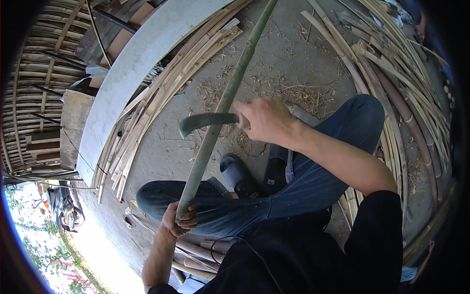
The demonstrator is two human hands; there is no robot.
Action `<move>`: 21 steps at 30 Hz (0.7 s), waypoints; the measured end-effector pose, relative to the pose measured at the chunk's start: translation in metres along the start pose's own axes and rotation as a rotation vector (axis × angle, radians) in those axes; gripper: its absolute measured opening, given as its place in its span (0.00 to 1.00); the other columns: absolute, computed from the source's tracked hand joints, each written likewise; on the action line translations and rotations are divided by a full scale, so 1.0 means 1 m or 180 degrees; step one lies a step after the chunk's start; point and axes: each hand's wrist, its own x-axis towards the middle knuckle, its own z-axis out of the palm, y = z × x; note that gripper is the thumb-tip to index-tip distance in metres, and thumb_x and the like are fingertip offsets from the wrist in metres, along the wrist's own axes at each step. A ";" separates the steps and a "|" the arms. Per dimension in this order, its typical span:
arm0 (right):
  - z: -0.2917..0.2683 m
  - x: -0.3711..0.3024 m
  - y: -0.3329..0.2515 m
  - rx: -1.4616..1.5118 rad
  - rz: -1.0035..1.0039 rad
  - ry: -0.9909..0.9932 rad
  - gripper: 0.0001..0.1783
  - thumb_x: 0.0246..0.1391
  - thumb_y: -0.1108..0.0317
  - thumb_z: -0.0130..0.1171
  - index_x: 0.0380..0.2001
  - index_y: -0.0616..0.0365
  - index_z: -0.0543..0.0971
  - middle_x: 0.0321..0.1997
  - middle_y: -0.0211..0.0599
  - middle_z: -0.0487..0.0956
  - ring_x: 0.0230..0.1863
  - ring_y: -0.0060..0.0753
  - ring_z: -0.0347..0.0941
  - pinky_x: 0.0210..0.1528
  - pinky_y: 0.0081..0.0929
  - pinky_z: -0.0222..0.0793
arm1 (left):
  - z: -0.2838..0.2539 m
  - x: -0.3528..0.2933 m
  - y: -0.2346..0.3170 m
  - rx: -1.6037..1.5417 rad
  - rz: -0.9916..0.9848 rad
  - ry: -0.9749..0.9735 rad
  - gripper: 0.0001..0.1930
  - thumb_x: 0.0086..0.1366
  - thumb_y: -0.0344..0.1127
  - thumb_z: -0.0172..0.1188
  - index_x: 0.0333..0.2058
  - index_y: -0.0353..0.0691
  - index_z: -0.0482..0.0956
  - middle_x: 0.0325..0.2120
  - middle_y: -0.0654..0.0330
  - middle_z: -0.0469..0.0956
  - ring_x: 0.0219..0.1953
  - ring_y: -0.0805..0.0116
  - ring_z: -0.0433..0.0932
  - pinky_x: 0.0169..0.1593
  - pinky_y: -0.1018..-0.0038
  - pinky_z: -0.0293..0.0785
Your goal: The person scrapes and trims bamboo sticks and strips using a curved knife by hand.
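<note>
A long green bamboo strip (236,81) slants from my lap up past the far edge of the view. My left hand (180,219) is wrapped round its near end, close to my left knee. In my right hand (264,117) is the handle of a billhook (208,120) with a dark curved blade. That blade lies across the bamboo strip about midway, its hooked tip pointing left. From this angle I cannot tell whether the edge has cut in. My legs are bent, and a sandal (236,171) shows between them.
Bundled split bamboo strips (178,78) lie at left beside a long pale board (132,73). More bamboo strips (387,63) and brown poles (406,117) are piled at right. Shavings (306,95) litter the concrete floor. A motorbike (71,210) stands outside at far left.
</note>
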 end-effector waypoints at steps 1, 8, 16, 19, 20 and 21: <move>0.018 -0.009 0.000 -0.0399 -0.0463 0.0035 0.15 0.49 0.67 0.71 0.40 0.56 0.79 0.30 0.48 0.84 0.33 0.51 0.86 0.36 0.47 0.83 | 0.003 0.001 0.002 0.0069 -0.0006 -0.0004 0.15 0.75 0.39 0.42 0.36 0.39 0.75 0.13 0.69 0.66 0.12 0.78 0.60 0.16 0.80 0.54; -0.132 0.059 0.165 -0.1409 0.2089 0.0669 0.19 0.49 0.66 0.68 0.45 0.57 0.83 0.47 0.50 0.86 0.52 0.53 0.84 0.51 0.49 0.80 | -0.005 -0.008 0.003 0.0185 0.0338 0.0118 0.18 0.79 0.43 0.41 0.35 0.39 0.74 0.13 0.69 0.65 0.12 0.78 0.60 0.15 0.80 0.54; -0.175 -0.057 0.300 -0.1139 0.1602 0.1767 0.35 0.48 0.67 0.73 0.60 0.70 0.77 0.57 0.62 0.82 0.60 0.62 0.78 0.65 0.42 0.70 | -0.020 -0.004 0.001 0.0296 0.0391 0.0468 0.18 0.80 0.43 0.41 0.34 0.39 0.73 0.11 0.69 0.65 0.08 0.81 0.59 0.12 0.83 0.54; -0.063 -0.058 0.307 -0.0635 0.1729 0.2103 0.32 0.51 0.68 0.72 0.60 0.64 0.79 0.53 0.57 0.84 0.57 0.54 0.81 0.61 0.45 0.73 | -0.012 0.000 0.009 0.0223 0.0431 0.0520 0.18 0.81 0.44 0.42 0.34 0.39 0.73 0.11 0.68 0.65 0.08 0.81 0.60 0.12 0.83 0.55; -0.035 -0.043 0.307 -0.0410 0.1715 0.2210 0.30 0.52 0.67 0.71 0.60 0.61 0.80 0.52 0.56 0.85 0.56 0.52 0.82 0.60 0.44 0.74 | -0.012 0.004 0.010 0.0267 0.0352 0.0533 0.18 0.81 0.44 0.42 0.34 0.39 0.72 0.11 0.68 0.65 0.08 0.81 0.60 0.12 0.83 0.55; -0.009 -0.032 0.309 -0.0165 0.1728 0.2304 0.29 0.53 0.66 0.70 0.60 0.59 0.80 0.52 0.55 0.85 0.55 0.49 0.84 0.59 0.44 0.75 | -0.016 0.005 0.010 0.0253 0.0371 0.0439 0.19 0.81 0.47 0.44 0.36 0.39 0.73 0.11 0.68 0.66 0.08 0.81 0.61 0.11 0.82 0.55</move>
